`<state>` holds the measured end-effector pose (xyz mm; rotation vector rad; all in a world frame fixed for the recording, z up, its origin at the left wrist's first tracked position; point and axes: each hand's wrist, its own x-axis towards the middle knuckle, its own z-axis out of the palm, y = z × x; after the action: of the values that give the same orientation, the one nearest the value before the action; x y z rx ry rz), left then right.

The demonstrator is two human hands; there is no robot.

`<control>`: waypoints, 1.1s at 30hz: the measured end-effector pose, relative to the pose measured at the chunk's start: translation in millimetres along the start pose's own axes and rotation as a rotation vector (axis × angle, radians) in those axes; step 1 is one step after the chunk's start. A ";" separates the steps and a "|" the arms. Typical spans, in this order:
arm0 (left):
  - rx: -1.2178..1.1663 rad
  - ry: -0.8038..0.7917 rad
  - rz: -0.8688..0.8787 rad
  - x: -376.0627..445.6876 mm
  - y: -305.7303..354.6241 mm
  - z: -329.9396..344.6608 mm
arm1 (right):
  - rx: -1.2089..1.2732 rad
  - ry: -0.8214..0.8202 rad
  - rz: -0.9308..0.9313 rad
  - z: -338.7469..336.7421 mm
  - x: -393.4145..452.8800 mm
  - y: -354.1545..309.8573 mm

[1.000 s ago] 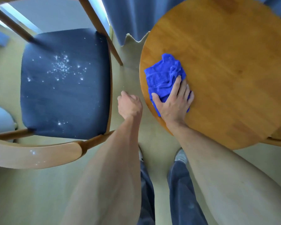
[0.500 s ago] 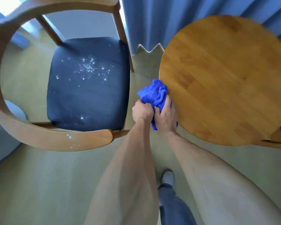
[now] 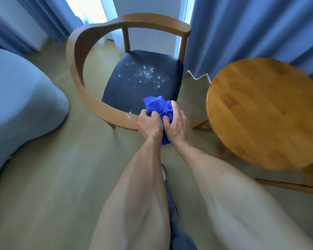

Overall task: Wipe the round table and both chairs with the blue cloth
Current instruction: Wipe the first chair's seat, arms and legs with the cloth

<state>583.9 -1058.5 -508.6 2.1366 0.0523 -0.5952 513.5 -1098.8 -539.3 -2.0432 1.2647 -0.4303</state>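
Both the left hand (image 3: 149,123) and right hand (image 3: 177,124) clutched the bunched blue cloth (image 3: 158,108) over the chair's near armrest (image 3: 116,114), with the speckled dark seat (image 3: 143,82) lying at twelve o'clock, equally near both.

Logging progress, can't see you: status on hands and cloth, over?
Both hands, left and right, grip the blue cloth, bunched. Held over chair front; seat speckled white. Nothing in the way.

A room with blue curtains and a pale wooden floor.
Daylight came through the window (image 3: 87,9) between the curtains (image 3: 242,33); a light blue cushioned seat (image 3: 16,98) stood on the floor (image 3: 52,177) at the left.
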 end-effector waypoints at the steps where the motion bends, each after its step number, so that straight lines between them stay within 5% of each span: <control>1: 0.008 0.040 -0.032 2.3 -11.9 -14.1 | -0.058 -0.054 -0.027 14.0 -7.7 -8.1; 4: 0.065 0.087 -0.132 15.1 -48.3 -47.2 | -0.273 -0.207 -0.080 51.8 -23.9 -23.5; 9: 0.131 0.194 -0.179 51.3 -89.1 -76.6 | -0.548 -0.077 -0.222 100.5 -32.4 -19.3; 19: 0.266 0.269 -0.307 149.0 -120.1 -134.1 | -0.639 0.014 -0.323 130.1 -10.4 -32.2; 33: 0.286 0.130 -0.151 266.2 -70.6 -177.3 | -0.612 0.048 -0.218 227.4 33.6 -140.1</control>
<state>871.6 -925.2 -590.9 2.4640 0.2129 -0.5776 755.8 -1001.5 -605.0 -2.7141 1.3162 -0.1997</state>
